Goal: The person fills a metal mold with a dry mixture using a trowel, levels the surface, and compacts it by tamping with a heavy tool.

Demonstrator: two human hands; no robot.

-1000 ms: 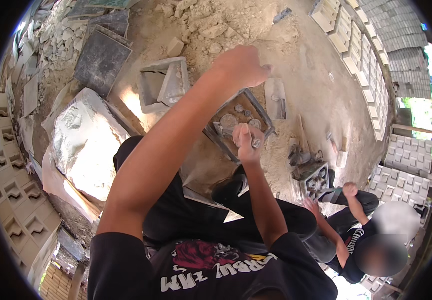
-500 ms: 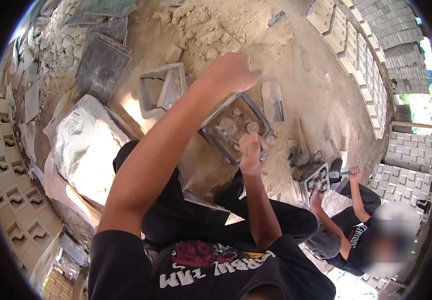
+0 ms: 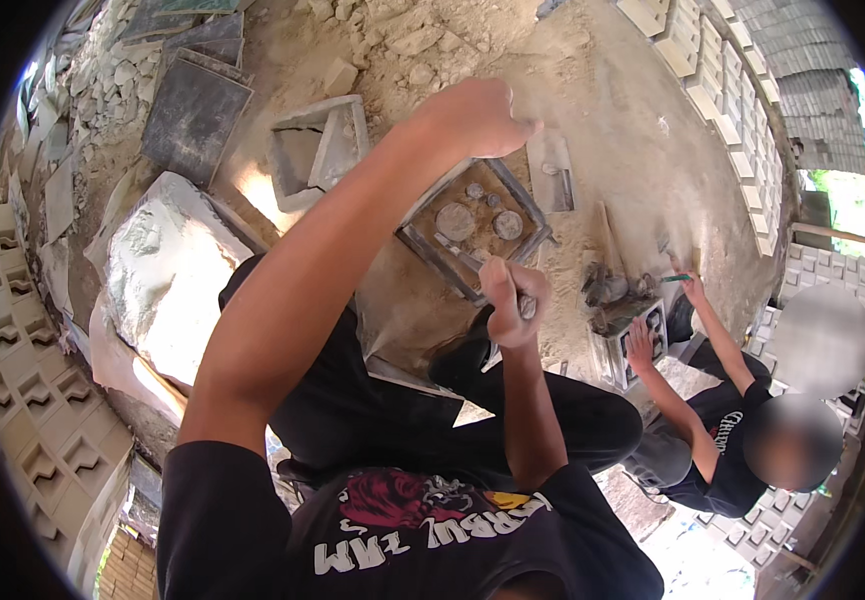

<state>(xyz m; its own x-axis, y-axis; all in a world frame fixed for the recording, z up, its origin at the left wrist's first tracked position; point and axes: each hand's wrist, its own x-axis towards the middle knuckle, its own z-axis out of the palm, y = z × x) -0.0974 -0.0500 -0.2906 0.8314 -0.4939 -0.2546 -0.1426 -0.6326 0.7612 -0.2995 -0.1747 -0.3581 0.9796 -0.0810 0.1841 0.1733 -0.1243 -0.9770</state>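
My left hand (image 3: 475, 116) is closed in a fist above the far edge of a dark square frame (image 3: 527, 182). What it holds, if anything, is hidden. Packed brown earth fills the frame, with two larger round grey discs, a left one (image 3: 455, 222) and a right one (image 3: 508, 225), and several small round pieces set in it. At the frame's near right corner, my right hand (image 3: 516, 305) is wrapped round the handle of a small trowel; the rounded handle end pokes out of the fist. The narrow trowel blade (image 3: 456, 251) points left over the earth.
A second frame (image 3: 358, 135) stands left of my left forearm, near dark flat boards (image 3: 196, 118). A whitish block (image 3: 158, 270) sits beside my left leg. At right, a co-worker (image 3: 698, 435) handles a similar box (image 3: 621, 358). Loose earth (image 3: 423, 45) is heaped at the far side.
My left hand has moved slightly up in the picture and stays closed. My right hand keeps its grip while the trowel blade shows more clearly. The co-worker's tool hand has shifted up and left.
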